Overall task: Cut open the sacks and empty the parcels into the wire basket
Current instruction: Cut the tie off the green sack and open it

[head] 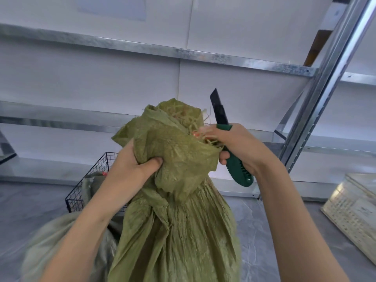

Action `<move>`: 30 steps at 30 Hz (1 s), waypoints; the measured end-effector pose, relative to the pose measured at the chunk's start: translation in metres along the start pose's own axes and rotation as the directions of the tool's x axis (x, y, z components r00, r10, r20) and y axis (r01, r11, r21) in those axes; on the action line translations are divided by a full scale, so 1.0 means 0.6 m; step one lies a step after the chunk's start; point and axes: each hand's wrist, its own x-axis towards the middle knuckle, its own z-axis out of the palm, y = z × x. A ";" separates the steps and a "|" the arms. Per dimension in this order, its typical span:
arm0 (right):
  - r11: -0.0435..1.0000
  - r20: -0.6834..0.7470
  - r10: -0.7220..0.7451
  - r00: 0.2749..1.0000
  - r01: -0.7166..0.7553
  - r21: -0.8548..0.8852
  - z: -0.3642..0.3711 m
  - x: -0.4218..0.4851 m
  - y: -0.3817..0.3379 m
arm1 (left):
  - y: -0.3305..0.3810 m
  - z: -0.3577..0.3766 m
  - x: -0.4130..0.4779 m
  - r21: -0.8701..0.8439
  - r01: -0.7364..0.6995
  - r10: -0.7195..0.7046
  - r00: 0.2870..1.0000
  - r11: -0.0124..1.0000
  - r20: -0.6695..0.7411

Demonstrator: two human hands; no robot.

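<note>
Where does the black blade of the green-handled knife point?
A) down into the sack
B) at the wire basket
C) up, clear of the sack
C: the right hand grips the green-handled utility knife, black blade pointing up beside the bunched top of the olive woven sack.

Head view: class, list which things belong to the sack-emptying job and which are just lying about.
Job: green sack, held by left hand; knife, gripped in right hand; wire basket behind the sack.
Lying about: pale crate on the floor, right; metal shelving along the wall.
</note>
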 end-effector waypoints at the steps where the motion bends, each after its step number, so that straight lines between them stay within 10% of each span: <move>1: 1.000 -0.005 -0.003 1.000 0.003 0.017 0.003 0.003 0.005 | 0.002 0.002 -0.004 0.013 0.004 -0.004 1.000 1.000 0.007; 10: 0.861 -0.104 0.106 0.989 -0.039 0.508 0.020 0.022 0.032 | -0.001 -0.010 -0.045 0.031 0.062 -0.066 0.986 0.998 0.154; 16: 0.805 -0.040 0.091 0.995 -0.050 0.591 0.031 0.009 0.040 | -0.008 -0.026 -0.058 -0.258 0.309 -0.182 0.890 0.915 0.419; 19: 0.842 -0.100 0.029 0.995 0.030 0.539 0.037 0.000 0.048 | 0.017 -0.006 -0.045 -0.267 0.376 -0.287 0.904 0.888 0.317; 23: 0.897 -0.170 -0.088 0.982 0.152 0.414 0.042 -0.018 0.044 | 0.039 0.022 -0.029 0.062 0.268 -0.274 0.953 0.961 0.130; 30: 0.931 -0.228 -0.177 0.957 0.238 0.275 0.049 -0.039 0.023 | 0.052 0.052 -0.023 0.315 -0.039 -0.079 0.931 0.948 0.356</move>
